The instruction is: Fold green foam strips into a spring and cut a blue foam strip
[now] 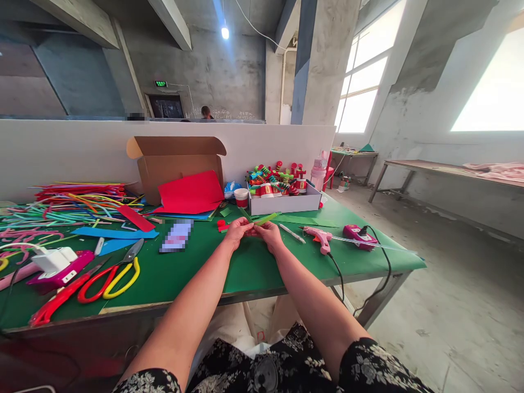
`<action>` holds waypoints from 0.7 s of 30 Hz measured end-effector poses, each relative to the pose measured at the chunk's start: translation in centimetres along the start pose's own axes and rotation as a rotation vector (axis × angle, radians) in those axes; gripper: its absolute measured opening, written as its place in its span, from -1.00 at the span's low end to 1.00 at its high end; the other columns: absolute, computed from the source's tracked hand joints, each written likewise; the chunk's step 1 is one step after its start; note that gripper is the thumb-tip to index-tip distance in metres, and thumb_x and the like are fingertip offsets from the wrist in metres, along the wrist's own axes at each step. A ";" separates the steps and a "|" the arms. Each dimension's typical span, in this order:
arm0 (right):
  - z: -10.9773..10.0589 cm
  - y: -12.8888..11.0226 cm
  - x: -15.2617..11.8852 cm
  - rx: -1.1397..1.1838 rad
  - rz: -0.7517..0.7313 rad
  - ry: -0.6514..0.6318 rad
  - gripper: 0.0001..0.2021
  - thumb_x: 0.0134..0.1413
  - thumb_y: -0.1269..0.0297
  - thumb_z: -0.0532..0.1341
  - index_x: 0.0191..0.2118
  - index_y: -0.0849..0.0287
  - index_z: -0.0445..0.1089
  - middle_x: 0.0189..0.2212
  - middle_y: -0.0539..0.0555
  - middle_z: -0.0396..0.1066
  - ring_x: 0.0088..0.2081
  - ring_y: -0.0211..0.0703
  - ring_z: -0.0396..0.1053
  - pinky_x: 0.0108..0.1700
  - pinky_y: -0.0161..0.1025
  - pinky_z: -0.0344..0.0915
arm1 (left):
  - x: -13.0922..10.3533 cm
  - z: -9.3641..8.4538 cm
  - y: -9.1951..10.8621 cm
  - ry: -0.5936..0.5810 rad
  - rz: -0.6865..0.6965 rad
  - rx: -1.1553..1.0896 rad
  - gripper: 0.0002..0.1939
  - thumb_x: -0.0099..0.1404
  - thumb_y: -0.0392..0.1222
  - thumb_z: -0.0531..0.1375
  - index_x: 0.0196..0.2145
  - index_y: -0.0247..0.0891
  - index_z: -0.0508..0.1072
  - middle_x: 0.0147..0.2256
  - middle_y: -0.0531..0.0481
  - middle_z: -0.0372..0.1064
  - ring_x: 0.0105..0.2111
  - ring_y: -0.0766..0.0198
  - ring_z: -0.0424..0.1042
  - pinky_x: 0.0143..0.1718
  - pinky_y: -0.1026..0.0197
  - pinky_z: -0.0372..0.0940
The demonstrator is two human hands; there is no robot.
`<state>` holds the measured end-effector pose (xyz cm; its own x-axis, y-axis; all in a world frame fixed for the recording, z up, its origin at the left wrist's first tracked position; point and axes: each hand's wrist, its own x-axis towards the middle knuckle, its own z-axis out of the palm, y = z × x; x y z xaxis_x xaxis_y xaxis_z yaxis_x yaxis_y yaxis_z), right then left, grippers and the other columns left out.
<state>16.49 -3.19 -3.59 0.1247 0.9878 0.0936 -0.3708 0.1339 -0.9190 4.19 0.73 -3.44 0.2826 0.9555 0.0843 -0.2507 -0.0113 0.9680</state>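
Both of my hands meet over the green tabletop. My left hand and my right hand pinch a green strip that looks like paper or thin foam, its free end slanting up to the right. Close to my left hand lies a small red piece. Right of my right hand is a white pen, and past it a pink glue gun with a clear glue stick. Longer green strips lie flat behind the pen.
At the left are scissors, red-handled pliers-like cutters, a power strip and heaped pipe cleaners. A brown cardboard box with red sheets, paper cups and a white box of colourful figures stand behind.
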 end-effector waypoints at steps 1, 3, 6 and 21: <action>0.0 0.0 0.0 0.002 0.001 0.000 -0.79 -0.31 0.32 0.45 -0.48 0.18 0.44 -0.62 -0.04 0.48 -0.52 -0.17 0.48 -0.35 -0.22 0.48 | 0.0 0.0 0.0 0.003 -0.002 -0.006 -0.58 -0.20 -0.07 0.45 -0.58 -0.25 0.27 -0.61 0.14 0.31 -0.56 0.33 0.36 -0.45 0.23 0.30; 0.0 0.0 0.0 0.004 0.002 0.002 -0.79 -0.31 0.32 0.45 -0.48 0.18 0.45 -0.62 -0.03 0.48 -0.51 -0.16 0.49 -0.34 -0.22 0.48 | 0.0 0.0 0.0 0.007 -0.009 -0.012 -0.57 -0.22 -0.08 0.45 -0.58 -0.25 0.27 -0.61 0.15 0.30 -0.57 0.34 0.36 -0.45 0.22 0.30; 0.0 0.0 0.0 0.005 0.004 0.006 -0.80 -0.30 0.33 0.45 -0.46 0.19 0.46 -0.61 -0.03 0.49 -0.48 -0.15 0.50 -0.33 -0.22 0.48 | -0.1 0.1 0.0 0.012 -0.013 -0.015 -0.56 -0.23 -0.09 0.46 -0.59 -0.25 0.26 -0.61 0.15 0.29 -0.57 0.33 0.37 -0.45 0.22 0.31; -0.4 -0.3 0.3 0.053 -0.012 0.066 -0.76 -0.31 0.30 0.46 -0.48 0.20 0.41 -0.58 -0.01 0.50 -0.46 -0.15 0.51 -0.31 -0.24 0.49 | -0.3 0.6 0.1 0.001 0.014 0.072 -0.56 -0.19 -0.01 0.46 -0.42 -0.26 0.41 -0.49 0.07 0.42 -0.48 0.34 0.39 -0.48 0.30 0.22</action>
<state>16.96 -2.93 -3.47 0.1895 0.9788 0.0774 -0.4166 0.1515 -0.8964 4.67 0.22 -3.23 0.2790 0.9553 0.0979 -0.1878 -0.0457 0.9812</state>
